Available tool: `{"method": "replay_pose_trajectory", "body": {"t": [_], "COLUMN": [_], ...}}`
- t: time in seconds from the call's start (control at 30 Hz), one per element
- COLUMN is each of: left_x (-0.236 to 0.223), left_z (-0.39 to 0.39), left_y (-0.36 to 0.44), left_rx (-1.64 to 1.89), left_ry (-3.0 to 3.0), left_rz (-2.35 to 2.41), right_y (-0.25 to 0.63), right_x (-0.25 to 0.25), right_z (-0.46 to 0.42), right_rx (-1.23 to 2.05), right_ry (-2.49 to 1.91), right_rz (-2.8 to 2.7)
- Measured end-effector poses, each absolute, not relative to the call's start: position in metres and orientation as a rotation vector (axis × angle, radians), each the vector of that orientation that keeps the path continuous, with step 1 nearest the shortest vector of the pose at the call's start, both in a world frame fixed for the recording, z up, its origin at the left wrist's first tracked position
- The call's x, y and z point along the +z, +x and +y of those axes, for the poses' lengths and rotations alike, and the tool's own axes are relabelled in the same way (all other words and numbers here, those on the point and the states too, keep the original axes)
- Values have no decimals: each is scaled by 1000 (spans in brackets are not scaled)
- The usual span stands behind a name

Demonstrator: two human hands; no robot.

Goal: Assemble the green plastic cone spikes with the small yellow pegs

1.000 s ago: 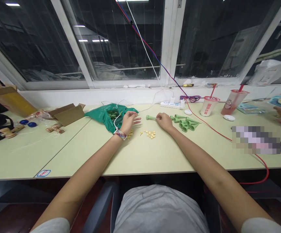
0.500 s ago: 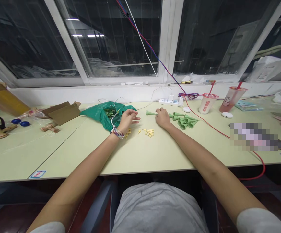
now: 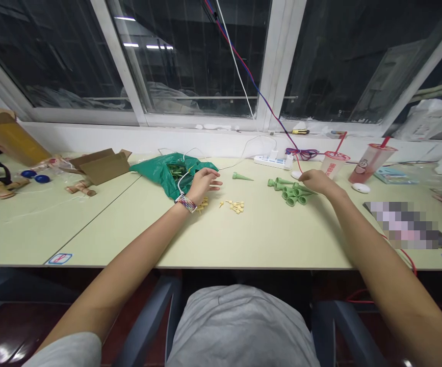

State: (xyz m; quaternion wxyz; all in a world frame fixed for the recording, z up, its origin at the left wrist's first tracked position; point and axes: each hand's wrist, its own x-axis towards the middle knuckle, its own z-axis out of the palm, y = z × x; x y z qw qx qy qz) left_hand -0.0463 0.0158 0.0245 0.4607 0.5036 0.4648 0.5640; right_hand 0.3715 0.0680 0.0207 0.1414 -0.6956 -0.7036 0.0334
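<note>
Along a pale green work table (image 3: pixel 243 239), two bare hands spread out over small plastic parts. Left hand (image 3: pixel 205 184) flat and open, palm down, fingers apart, nothing in it, just beside a green plastic bag (image 3: pixel 167 171) and a scatter of small yellow pieces (image 3: pixel 202 205); woven bracelet (image 3: pixel 185 203) around the wrist. Right hand (image 3: pixel 318 181) loosely arched, grip wide, nothing visible in it, fingertips at a cluster of green cones (image 3: pixel 287 192), contact impossible to tell. One lone green cone (image 3: pixel 241 176) lying on its side between the hands, well apart from the cluster and near a second heap of yellow pieces (image 3: pixel 236 206). Farther back, a white power strip (image 3: pixel 272 162) against the windowsill. At right, two plastic drink cups (image 3: pixel 369 164) with red straws. At far left, a cardboard box (image 3: pixel 102 165) and wooden parts (image 3: pixel 81 189).
</note>
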Motion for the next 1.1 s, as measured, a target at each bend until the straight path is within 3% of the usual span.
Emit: {"method": "replay_pose_trajectory", "body": {"t": [0.33,0.57,0.83,1.1], "left_x": [22,29,27,26], "left_z": [16,13,15,30], "left_y": [-47,-48,-61,-77], "left_rx": [1356,1315,1163,1348], "left_ry": [1246,1329,1514,1221], "left_rz": [1155,1113,855,759], "right_y": [376,365,190,102], "right_x": [-1,30,46,27], "right_z": [72,61,35,39], "right_rx": [110,-47,943,979], "right_ry": [-1991,-1662,-813,-741], "right_rz": [-2096,-2010,-1684,-1593]}}
